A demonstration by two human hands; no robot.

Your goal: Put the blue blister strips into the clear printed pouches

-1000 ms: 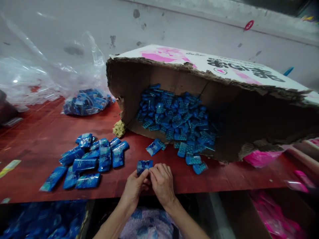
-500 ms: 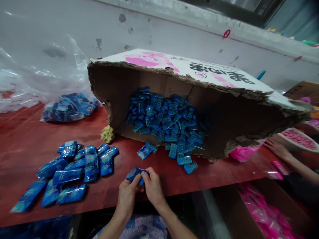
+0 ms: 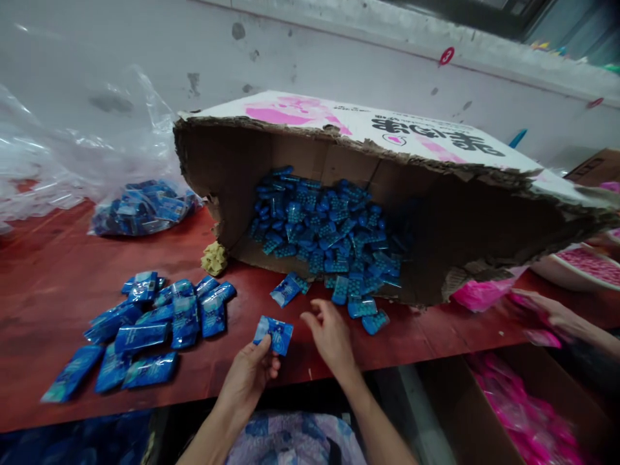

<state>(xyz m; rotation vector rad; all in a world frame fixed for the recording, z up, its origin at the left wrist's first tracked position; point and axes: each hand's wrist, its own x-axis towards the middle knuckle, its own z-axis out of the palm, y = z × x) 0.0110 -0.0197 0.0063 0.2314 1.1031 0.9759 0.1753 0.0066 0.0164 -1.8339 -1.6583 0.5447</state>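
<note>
Between the thumb and fingers of my left hand (image 3: 249, 371) is a small blue printed packet (image 3: 275, 334), held above the front edge of the red table (image 3: 271, 294). My right hand (image 3: 332, 336) holds nothing, its fingers apart and partly curled, just short of the small blue containers with beads (image 3: 363, 307) at the box mouth. More of these containers (image 3: 329, 223) are heaped inside the cardboard box (image 3: 310, 132), which lies on its side. One blue packet (image 3: 285, 289) lies by the opening. Several filled blue packets (image 3: 145, 336) are piled at the left.
A clear bag of blue packets (image 3: 143, 206) sits at the back left. Crumpled yellowish material (image 3: 214, 258) lies by the box corner. At right are another person's hand (image 3: 557, 316), a bowl of pink beads (image 3: 586, 266) and a carton of pink items (image 3: 513, 413).
My right hand has let go of the packet and moved right toward the blue containers. The packet stays in my left hand, now flatter to view. The other person's hand has moved.
</note>
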